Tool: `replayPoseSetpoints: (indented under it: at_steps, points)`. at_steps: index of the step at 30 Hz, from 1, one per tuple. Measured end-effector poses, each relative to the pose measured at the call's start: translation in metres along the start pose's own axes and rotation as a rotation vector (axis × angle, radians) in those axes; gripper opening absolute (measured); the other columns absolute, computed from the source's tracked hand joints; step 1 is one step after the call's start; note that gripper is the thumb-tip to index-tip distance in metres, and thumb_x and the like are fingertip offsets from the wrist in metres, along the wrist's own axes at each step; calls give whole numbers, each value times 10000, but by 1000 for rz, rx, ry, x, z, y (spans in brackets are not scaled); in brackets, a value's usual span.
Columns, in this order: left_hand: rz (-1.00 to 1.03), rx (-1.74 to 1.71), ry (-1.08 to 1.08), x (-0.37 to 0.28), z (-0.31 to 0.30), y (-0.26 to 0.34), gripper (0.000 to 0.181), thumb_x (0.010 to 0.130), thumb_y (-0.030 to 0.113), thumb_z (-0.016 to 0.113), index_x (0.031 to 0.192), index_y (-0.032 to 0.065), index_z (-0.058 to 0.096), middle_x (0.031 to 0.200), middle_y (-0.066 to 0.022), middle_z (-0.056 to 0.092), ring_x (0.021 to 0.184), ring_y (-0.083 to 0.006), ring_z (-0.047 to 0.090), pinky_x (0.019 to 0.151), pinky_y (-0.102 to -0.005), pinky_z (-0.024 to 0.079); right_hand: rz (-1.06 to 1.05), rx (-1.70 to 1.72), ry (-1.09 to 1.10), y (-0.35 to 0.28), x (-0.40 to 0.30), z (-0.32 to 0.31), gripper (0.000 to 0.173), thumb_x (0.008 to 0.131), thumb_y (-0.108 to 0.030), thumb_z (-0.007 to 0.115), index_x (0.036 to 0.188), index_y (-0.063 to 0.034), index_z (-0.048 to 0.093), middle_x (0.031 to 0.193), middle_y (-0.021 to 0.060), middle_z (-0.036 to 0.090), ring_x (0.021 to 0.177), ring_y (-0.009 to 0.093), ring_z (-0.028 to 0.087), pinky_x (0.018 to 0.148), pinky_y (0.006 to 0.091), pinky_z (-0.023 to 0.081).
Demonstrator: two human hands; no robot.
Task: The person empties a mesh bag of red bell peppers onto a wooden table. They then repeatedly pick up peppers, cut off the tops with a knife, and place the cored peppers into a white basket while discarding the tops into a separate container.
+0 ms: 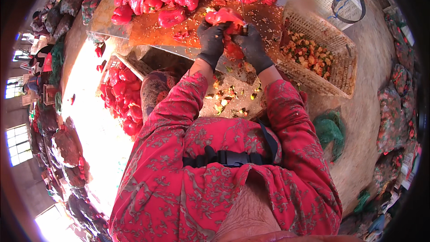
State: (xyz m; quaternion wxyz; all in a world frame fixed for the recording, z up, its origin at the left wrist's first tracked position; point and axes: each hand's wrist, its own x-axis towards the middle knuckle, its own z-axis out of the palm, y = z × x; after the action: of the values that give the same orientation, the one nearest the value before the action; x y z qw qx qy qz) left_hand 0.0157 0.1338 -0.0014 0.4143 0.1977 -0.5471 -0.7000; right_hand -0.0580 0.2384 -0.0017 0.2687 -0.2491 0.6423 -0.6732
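Observation:
My left hand, in a dark glove, grips a red bell pepper above the seed-strewn work table. In my right hand, gloved too, is a knife; its dark handle shows beside the pepper, and its thin blade points away from me. Red pepper flesh hangs between the hands; whether it belongs to the held pepper I cannot tell. A pile of whole red peppers lies on the table beyond the hands. One more pepper rests left of them on the orange, wet surface.
At the right stands a plastic basket with pepper cores. A crate of red peppers is on the floor at the left. Pepper scraps lie below the table edge. A green net sack lies at the right. People are in the left background.

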Motion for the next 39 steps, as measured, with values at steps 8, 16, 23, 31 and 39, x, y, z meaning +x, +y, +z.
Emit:
replayPoseSetpoints:
  at_steps: [8,16,23,31,39]
  points:
    - [-662,-659,-106,17,-21,12,293,868,152,416,1107,4,498,1082,-133,561,963,-261,563,845,-390,461,182,675,-133,2,2,-5,250,713,49,583,945,-36,543,872,45,585,750,124,574,652,262,485]
    - [-168,226,-449,-3,-13,14,341,854,52,398,1181,-11,469,1070,-118,558,942,-183,560,799,-348,477,-29,192,-162,-3,0,-8,259,691,60,586,917,-43,513,798,-12,496,715,81,489,633,241,435]
    - [-705,-1019,-490,11,-13,4,278,894,164,428,1123,17,484,1047,-126,577,938,-264,564,860,-407,439,54,629,-237,-37,-24,0,384,761,42,510,1140,-15,485,993,37,546,879,117,544,762,246,455]
    - [-225,-459,-306,31,-41,-28,239,765,198,555,946,42,574,840,-78,618,769,-199,594,600,-313,454,-247,502,6,-54,-11,-15,339,707,86,581,1026,-26,555,965,49,571,835,145,561,707,263,481]
    - [-480,-66,-55,59,-63,-35,417,822,323,541,1107,21,511,1014,-160,583,891,-308,596,710,-471,525,-259,855,198,-27,11,-32,227,727,55,568,944,-10,552,898,84,580,809,183,577,700,297,500]
